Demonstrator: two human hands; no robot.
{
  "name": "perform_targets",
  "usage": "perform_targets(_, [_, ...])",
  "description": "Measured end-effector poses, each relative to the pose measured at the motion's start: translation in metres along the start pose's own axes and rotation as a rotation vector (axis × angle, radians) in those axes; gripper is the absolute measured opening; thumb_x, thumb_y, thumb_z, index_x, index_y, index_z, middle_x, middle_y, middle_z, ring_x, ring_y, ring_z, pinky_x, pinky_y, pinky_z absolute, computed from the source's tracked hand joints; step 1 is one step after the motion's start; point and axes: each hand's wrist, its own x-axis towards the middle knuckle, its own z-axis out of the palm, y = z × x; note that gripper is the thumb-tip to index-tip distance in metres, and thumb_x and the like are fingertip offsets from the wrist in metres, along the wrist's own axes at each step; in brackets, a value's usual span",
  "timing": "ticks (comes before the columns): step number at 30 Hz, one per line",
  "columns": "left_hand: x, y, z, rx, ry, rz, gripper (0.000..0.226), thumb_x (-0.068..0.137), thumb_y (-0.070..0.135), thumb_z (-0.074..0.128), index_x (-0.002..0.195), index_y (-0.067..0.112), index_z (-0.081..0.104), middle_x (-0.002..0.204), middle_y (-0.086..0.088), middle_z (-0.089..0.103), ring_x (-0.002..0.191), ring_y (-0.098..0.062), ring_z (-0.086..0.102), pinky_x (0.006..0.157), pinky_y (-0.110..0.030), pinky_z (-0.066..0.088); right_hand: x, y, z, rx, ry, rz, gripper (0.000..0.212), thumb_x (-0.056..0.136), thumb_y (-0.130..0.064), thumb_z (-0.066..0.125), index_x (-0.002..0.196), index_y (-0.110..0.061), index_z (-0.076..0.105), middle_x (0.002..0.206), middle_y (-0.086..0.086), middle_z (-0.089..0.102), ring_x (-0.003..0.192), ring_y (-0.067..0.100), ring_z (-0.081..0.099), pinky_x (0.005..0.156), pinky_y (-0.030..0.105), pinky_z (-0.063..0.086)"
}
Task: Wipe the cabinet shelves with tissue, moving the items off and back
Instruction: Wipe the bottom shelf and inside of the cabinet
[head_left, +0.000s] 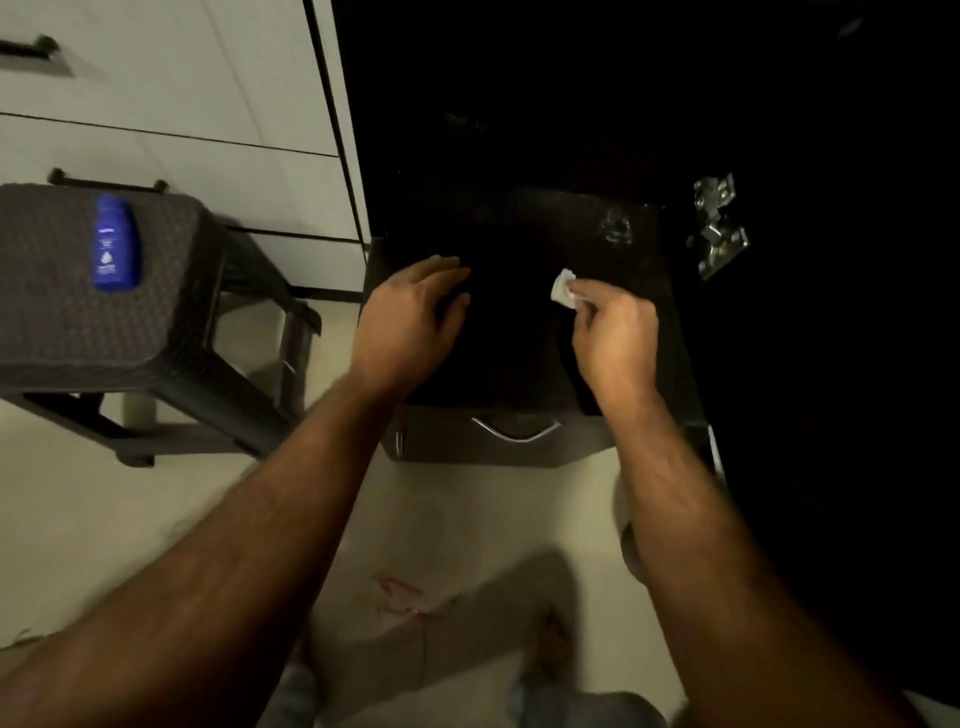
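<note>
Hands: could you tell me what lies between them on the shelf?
Head view: only bare dark shelf between left hand and right hand, which pinches tissue.

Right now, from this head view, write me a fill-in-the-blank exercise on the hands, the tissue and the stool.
1. The right hand pinches a wad of white ____.
2. The blue bottle lies on top of the dark ____.
3. The left hand rests with fingers spread on the dark ____ surface.
4. The metal hinge shows to the ____ of both hands.

Missing words: tissue; stool; shelf; right
</note>
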Motion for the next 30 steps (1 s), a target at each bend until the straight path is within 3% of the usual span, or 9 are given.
perform_targets(3, [0.002,-0.001,0.005,0.041,-0.029,0.045,0.036,0.099,0.026,0.051,0.132,0.015,0.058,0.139,-0.004,0.055,0.127,-0.018,0.052,0.1,-0.022,0.032,-0.005,0.009,0.005,-0.087,-0.078,-0.005,0.036,0.091,0.003,0.053,0.118,-0.015,0.069,0.118,0.008,0.068,0.111,0.024,0.063,0.095,0.035,0.052])
perform_targets(5, [0.004,-0.003,0.004,0.053,-0.019,0.062,0.035,0.099,0.026,0.051,0.131,0.014,0.058,0.138,-0.005,0.056,0.126,-0.019,0.053,0.1,-0.023,0.034,-0.008,0.007,0.012,-0.17,-0.206,-0.048,0.038,0.096,-0.004,0.047,0.131,-0.012,0.058,0.141,0.01,0.053,0.135,0.024,0.044,0.11,0.038,0.039])
perform_targets(8, [0.011,-0.001,0.001,0.083,-0.01,0.084,0.035,0.099,0.027,0.051,0.132,0.016,0.058,0.137,-0.004,0.057,0.124,-0.019,0.054,0.097,-0.023,0.033,-0.02,-0.005,0.018,-0.231,-0.413,-0.162,0.051,0.104,-0.033,0.032,0.152,-0.016,0.025,0.161,0.007,0.016,0.149,0.022,0.01,0.121,0.039,0.014])
perform_targets(11, [0.014,0.005,0.0,0.079,-0.016,0.079,0.037,0.099,0.028,0.048,0.134,0.017,0.056,0.135,-0.003,0.058,0.123,-0.018,0.054,0.097,-0.024,0.035,-0.046,0.0,0.007,-0.283,-0.547,-0.128,0.066,0.101,-0.055,0.017,0.156,-0.019,0.007,0.163,0.0,-0.004,0.149,0.015,-0.007,0.121,0.039,-0.003])
perform_targets(17, [0.002,0.006,-0.003,0.074,-0.097,0.073,0.037,0.1,0.028,0.047,0.135,0.017,0.055,0.137,-0.004,0.056,0.124,-0.019,0.052,0.099,-0.026,0.035,-0.018,0.018,-0.008,-0.362,-0.559,0.127,0.078,0.095,-0.066,0.009,0.155,-0.018,0.001,0.163,0.004,-0.01,0.149,0.016,-0.011,0.12,0.04,-0.009])
perform_targets(23, [-0.003,0.008,-0.014,0.086,-0.141,0.012,0.038,0.101,0.028,0.045,0.137,0.017,0.052,0.137,-0.006,0.054,0.124,-0.02,0.051,0.095,-0.023,0.031,-0.064,0.001,-0.016,-0.315,-0.602,-0.047,0.071,0.098,-0.061,0.013,0.155,-0.021,0.0,0.162,-0.001,-0.012,0.148,0.013,-0.015,0.12,0.041,-0.011])
perform_targets(28, [0.001,0.001,-0.014,0.078,-0.18,0.074,0.038,0.101,0.028,0.046,0.136,0.016,0.053,0.137,-0.005,0.056,0.125,-0.02,0.051,0.101,-0.027,0.034,-0.035,0.019,-0.018,-0.373,-0.576,0.178,0.068,0.099,-0.058,0.014,0.155,-0.023,-0.001,0.163,0.0,-0.009,0.149,0.014,-0.011,0.12,0.043,-0.01])
perform_targets(30, [0.001,0.002,-0.016,0.079,-0.165,0.093,0.038,0.1,0.028,0.046,0.135,0.015,0.053,0.138,-0.006,0.055,0.127,-0.021,0.05,0.104,-0.031,0.035,-0.027,-0.003,0.001,-0.367,-0.554,0.135,0.067,0.1,-0.055,0.017,0.155,-0.022,-0.001,0.163,0.001,-0.008,0.149,0.016,-0.01,0.12,0.044,-0.008])
